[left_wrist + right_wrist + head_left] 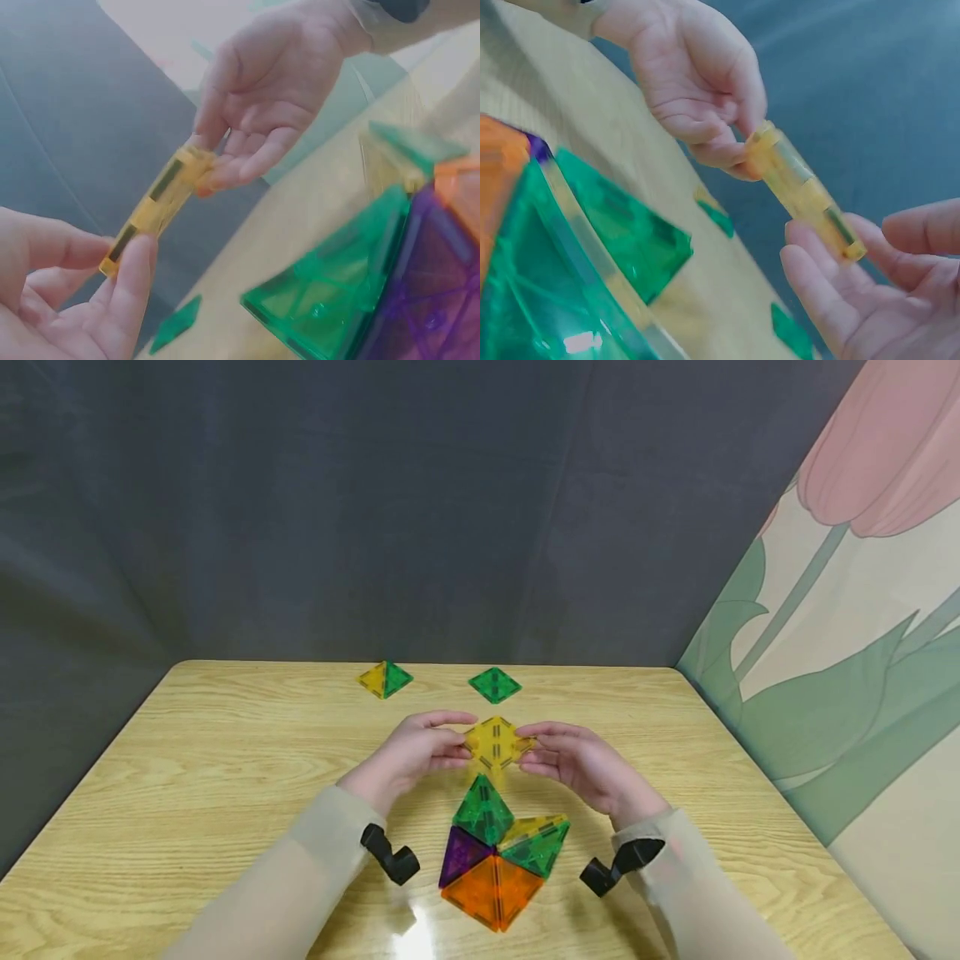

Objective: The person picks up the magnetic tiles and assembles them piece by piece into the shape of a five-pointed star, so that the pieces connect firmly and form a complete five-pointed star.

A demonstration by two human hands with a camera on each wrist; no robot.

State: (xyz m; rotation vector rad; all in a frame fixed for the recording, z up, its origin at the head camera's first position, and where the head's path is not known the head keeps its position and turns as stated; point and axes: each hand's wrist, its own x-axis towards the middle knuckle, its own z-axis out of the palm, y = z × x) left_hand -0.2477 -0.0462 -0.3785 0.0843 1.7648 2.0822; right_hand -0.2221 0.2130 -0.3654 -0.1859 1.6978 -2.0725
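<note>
Both hands hold a pair of yellow triangular magnetic tiles (496, 743), joined in a diamond above the table. My left hand (411, 752) pinches its left corner, while my right hand (573, 760) grips the right one. From the left wrist, the yellow tiles (150, 206) show nearly edge-on, with dark magnets along the rim. Closer to me is a cluster of magnetic tiles: a green tile (480, 814), a purple tile (462, 858), orange tiles (474, 893), and a green tile (542, 850) with yellow (534, 827) behind it. Parts of this cluster stand tilted up.
Toward the table's far edge lie a yellow-and-green diamond of tiles (395, 679) and a green diamond (495, 685). A dark curtain (375, 510) rises behind the wooden table (225, 760). On the right is a tulip-patterned panel (847, 668).
</note>
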